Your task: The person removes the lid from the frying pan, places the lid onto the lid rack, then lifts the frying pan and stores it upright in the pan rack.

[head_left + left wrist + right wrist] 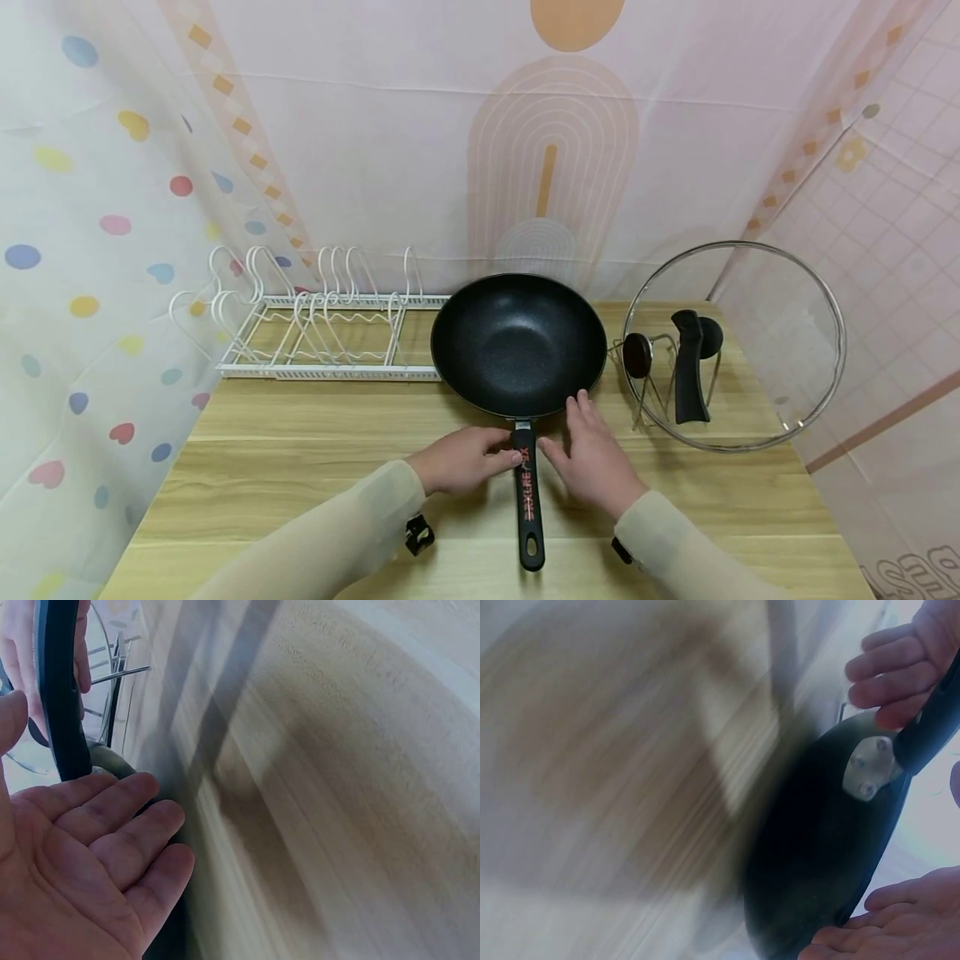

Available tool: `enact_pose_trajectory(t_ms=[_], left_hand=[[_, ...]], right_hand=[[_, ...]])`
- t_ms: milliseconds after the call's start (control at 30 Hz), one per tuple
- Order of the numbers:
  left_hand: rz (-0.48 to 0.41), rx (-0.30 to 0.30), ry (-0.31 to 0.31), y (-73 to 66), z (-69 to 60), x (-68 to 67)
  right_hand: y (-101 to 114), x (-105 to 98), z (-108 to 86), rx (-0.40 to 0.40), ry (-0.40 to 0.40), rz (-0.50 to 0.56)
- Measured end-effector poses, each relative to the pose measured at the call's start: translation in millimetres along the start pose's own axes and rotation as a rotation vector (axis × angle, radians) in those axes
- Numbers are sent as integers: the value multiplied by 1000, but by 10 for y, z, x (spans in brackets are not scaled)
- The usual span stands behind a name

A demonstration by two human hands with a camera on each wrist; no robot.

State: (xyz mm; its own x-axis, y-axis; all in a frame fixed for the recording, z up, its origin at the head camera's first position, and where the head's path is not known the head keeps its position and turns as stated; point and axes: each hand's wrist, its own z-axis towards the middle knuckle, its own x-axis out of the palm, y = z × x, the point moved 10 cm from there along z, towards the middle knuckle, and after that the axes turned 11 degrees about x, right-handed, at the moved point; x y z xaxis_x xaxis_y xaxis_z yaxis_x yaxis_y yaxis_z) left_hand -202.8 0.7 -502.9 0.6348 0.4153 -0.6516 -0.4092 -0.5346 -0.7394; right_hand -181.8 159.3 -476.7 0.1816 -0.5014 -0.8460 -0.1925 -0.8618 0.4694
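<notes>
Flanking the handle (529, 512): we had our left hand (467, 460) on one side and our right hand (596, 462) on the other.
Left hand: our thumb reached the handle's edge, apart from the fingers, which extended loosely beneath, unclamped.
Right hand: our fingers stretched toward the pan's rim, thumb spread toward the handle; we could not tell whether they touched.
Sleeves (352, 525): our forearms slanted inward from both lower corners.
Pan (517, 346): we had it hollow side up, handle toward us, between rack and lid.
Rack (345, 374): we saw its white wires left of the pan.
Lid (772, 350): we saw the glass tilted in a wire stand (637, 356), right of the pan.
Table (285, 467): we saw wood grain.
</notes>
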Motion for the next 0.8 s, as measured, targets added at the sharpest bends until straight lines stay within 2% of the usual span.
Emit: enact_pose_trajectory(t_ms=[267, 467, 700, 800], left_hand=[[-65, 14, -63, 22, 79, 0], [-82, -3, -81, 52, 114, 10], [-95, 16, -104, 36, 149, 12], [-125, -2, -106, 45, 156, 26]], right_hand=[[44, 73, -79, -9, 20, 12], [55, 114, -118, -1, 30, 18], [76, 114, -159, -4, 28, 2], [86, 126, -176, -5, 39, 3]])
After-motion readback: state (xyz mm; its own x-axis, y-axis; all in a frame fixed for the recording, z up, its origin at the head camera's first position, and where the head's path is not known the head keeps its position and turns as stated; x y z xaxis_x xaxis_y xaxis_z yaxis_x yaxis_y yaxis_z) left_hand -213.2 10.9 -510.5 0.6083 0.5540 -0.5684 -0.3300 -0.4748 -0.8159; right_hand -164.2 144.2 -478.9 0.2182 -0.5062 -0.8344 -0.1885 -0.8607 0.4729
